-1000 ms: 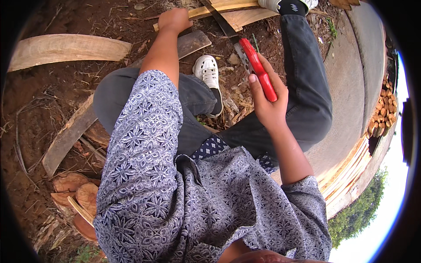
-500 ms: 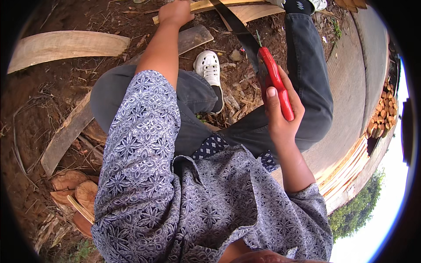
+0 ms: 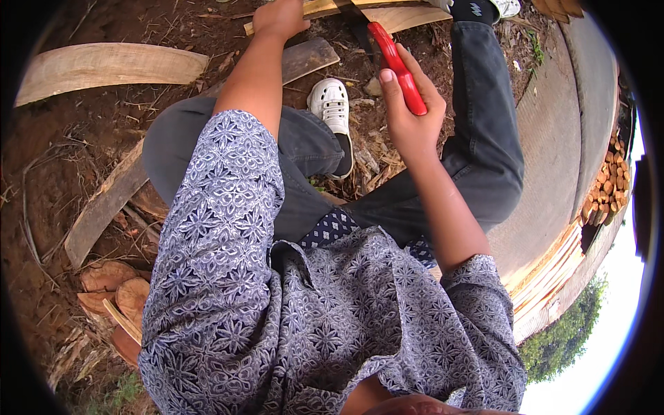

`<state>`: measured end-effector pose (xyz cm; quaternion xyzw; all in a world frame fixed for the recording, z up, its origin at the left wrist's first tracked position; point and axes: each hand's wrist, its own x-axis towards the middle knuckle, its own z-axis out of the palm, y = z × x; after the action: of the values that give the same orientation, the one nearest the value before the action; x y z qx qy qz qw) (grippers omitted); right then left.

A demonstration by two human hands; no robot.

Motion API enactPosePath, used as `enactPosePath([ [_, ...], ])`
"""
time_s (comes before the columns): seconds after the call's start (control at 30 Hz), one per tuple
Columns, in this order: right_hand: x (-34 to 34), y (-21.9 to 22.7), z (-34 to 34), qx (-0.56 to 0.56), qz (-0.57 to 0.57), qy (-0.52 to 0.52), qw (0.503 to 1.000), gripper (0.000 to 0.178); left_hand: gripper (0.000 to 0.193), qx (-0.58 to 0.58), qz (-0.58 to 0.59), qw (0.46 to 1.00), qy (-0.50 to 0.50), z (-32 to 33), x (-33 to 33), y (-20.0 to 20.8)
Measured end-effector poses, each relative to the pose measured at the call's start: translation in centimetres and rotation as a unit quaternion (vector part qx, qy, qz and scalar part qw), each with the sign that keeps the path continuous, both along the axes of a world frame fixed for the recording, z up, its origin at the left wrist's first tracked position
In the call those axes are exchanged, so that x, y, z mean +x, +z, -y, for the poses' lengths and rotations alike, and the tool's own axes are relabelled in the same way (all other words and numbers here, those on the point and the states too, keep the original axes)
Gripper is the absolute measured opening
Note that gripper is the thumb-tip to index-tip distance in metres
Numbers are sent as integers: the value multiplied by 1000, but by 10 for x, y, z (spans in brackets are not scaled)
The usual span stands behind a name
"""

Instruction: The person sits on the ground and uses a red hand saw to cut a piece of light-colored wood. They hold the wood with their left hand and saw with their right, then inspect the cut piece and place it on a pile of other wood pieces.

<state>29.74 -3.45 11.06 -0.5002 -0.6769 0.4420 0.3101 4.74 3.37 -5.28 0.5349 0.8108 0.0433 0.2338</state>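
Note:
My right hand (image 3: pixel 420 119) is wrapped around the red handle of a handsaw (image 3: pixel 397 68). The dark blade runs up and left from the grip and reaches across a pale wooden strip (image 3: pixel 319 10) at the upper edge. Left of the blade, my left hand (image 3: pixel 280 19) is closed on that strip, pressing it down near its left end. How its fingertips lie is hidden behind the knuckles. Another pale board (image 3: pixel 408 19) lies just right of the blade.
A curved board (image 3: pixel 111 71) lies on the dirt at left. A weathered plank (image 3: pixel 104 200) passes beneath my left leg. Cut wood rounds (image 3: pixel 131 297) sit at lower left. To the right are a concrete strip (image 3: pixel 546 166) and stacked wood pieces (image 3: pixel 607 181).
My right hand has pushed the handsaw forward and to the left, so the handle sits nearer the wooden strip. My left hand stays on the strip, almost unmoved.

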Motion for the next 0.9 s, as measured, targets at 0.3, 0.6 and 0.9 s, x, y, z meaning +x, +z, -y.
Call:
enactPosePath([
  [0.3, 0, -7, -1, -2, -7, 2, 1000, 46, 34, -31, -8, 999, -10, 3, 0, 7],
  [0.6, 24, 8, 21, -58, 53, 19, 997, 48, 36, -13, -9, 1000, -16, 0, 1, 1],
  [0.9, 41, 29, 40, -56, 8, -11, 998, 48, 34, -1, -7, 1000, 2, 4, 1, -9],
])
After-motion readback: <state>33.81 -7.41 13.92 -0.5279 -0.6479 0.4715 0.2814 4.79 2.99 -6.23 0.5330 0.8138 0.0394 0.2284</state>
